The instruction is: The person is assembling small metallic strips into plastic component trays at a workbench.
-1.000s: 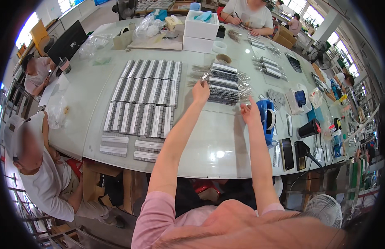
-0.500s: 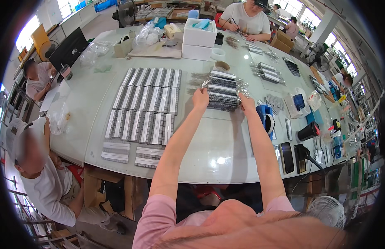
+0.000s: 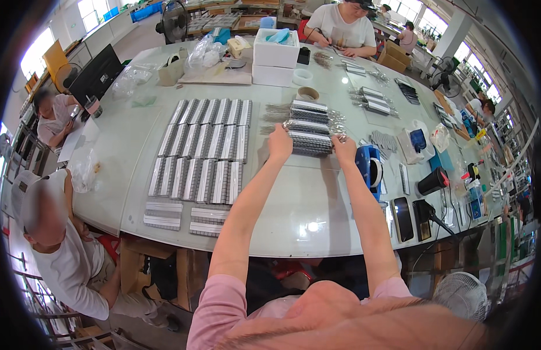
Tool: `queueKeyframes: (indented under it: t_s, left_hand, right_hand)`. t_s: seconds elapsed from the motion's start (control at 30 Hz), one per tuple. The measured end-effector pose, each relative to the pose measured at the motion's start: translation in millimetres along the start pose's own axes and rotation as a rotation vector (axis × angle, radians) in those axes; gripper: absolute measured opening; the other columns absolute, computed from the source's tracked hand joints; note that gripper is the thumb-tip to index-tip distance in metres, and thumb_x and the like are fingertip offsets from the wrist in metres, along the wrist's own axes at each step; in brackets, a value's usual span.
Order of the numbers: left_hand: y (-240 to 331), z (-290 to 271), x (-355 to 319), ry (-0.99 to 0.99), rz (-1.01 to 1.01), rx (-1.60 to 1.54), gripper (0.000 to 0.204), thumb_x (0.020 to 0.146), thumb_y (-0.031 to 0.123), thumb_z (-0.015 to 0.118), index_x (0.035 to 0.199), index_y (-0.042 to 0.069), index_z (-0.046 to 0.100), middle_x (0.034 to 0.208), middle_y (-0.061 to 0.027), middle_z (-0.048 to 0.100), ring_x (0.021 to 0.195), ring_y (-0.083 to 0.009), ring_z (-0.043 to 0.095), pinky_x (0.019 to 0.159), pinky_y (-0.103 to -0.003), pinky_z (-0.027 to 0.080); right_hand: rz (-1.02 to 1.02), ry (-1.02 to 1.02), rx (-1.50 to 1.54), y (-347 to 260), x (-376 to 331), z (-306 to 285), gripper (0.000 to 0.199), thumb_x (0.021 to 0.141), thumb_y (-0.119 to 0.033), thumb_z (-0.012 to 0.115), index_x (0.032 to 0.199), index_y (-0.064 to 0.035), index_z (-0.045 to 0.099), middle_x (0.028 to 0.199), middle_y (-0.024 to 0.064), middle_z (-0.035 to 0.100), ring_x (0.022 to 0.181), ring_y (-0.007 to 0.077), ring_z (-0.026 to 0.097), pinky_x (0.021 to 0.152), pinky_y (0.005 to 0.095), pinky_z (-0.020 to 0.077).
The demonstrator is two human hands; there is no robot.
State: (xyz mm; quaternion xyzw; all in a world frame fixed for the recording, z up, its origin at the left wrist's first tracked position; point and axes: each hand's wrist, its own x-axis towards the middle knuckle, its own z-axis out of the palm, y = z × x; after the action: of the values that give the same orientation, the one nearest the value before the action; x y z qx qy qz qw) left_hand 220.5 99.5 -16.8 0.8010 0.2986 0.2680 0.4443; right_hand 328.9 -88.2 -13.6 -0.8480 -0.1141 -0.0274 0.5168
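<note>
A stack of dark, gridded strips with white faces (image 3: 310, 140) lies on the table in front of me, thin wire leads sticking out at both ends. My left hand (image 3: 280, 143) pinches its left end, where the wires come out. At the opposite end, my right hand (image 3: 344, 149) has its fingers closed around the wires. My fingers hide the exact grip points. More loose wire leads (image 3: 277, 112) fan out beyond my left hand. To the left, several similar grey-and-white strip blocks (image 3: 203, 143) lie in neat rows, with flat ones nearer the edge.
Behind the stack stands a tape roll (image 3: 308, 93), with white foam boxes (image 3: 275, 55) further back. A blue tape dispenser (image 3: 368, 169), a phone (image 3: 403, 219) and a black cup (image 3: 434, 182) lie to the right. A co-worker (image 3: 340, 29) sits across the table; another (image 3: 66, 245) sits at left.
Both hands stay at the two ends of the stack. My right hand has shifted slightly left and its fingers are drawn in closer. The whole view has shifted a little.
</note>
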Motion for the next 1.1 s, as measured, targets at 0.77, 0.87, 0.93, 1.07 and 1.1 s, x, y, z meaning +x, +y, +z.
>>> queueKeyframes:
  t_s: [0.77, 0.87, 0.93, 1.07, 1.1]
  left_hand:
    - [10, -39, -28, -0.242, 0.359, 0.415, 0.022, 0.084, 0.0, 0.05, 0.105, 0.003, 0.045, 0.083, -0.0247, 0.065, 0.083, -0.0443, 0.063, 0.072, -0.054, 0.048]
    - [13, -43, -38, -0.231, 0.386, 0.436, 0.015, 0.087, 0.003, 0.046, 0.103, 0.002, 0.047, 0.082, -0.0256, 0.066, 0.08, -0.0454, 0.065, 0.071, -0.055, 0.05]
    - [17, -47, -46, -0.245, 0.377, 0.442, 0.016, 0.086, 0.002, 0.046, 0.102, 0.002, 0.046, 0.082, -0.0256, 0.066, 0.081, -0.0453, 0.065, 0.071, -0.055, 0.05]
    - [17, -55, -61, -0.259, 0.319, 0.429, 0.022, 0.084, 0.001, 0.049, 0.105, 0.003, 0.047, 0.084, -0.0252, 0.065, 0.083, -0.0452, 0.063, 0.073, -0.054, 0.047]
    - [17, -56, -66, -0.26, 0.319, 0.43, 0.022, 0.084, 0.001, 0.049, 0.105, 0.003, 0.047, 0.084, -0.0252, 0.065, 0.083, -0.0452, 0.063, 0.073, -0.054, 0.047]
  right_hand:
    - [-0.197, 0.01, -0.082, -7, -35, -23, 0.02, 0.082, -0.022, 0.067, 0.081, -0.0023, 0.068, 0.07, 0.0126, 0.067, 0.068, 0.0268, 0.066, 0.065, 0.0364, 0.0492]
    - [-0.214, 0.006, -0.084, -8, -43, -31, 0.02, 0.081, -0.022, 0.067, 0.081, -0.0019, 0.068, 0.07, 0.0128, 0.067, 0.068, 0.0268, 0.066, 0.065, 0.0363, 0.0494]
    - [-0.23, 0.009, -0.085, -7, -50, -36, 0.02, 0.081, -0.022, 0.067, 0.08, -0.0018, 0.068, 0.07, 0.0129, 0.067, 0.068, 0.0267, 0.066, 0.065, 0.0362, 0.0495]
    - [-0.244, 0.0, -0.09, -8, -68, -43, 0.02, 0.081, -0.021, 0.067, 0.08, -0.0015, 0.068, 0.069, 0.0132, 0.067, 0.066, 0.0268, 0.066, 0.064, 0.0362, 0.0497]
    - [-0.25, -0.002, -0.087, -7, -72, -45, 0.02, 0.081, -0.021, 0.067, 0.08, -0.0014, 0.068, 0.069, 0.0132, 0.067, 0.065, 0.0269, 0.066, 0.063, 0.0363, 0.0497]
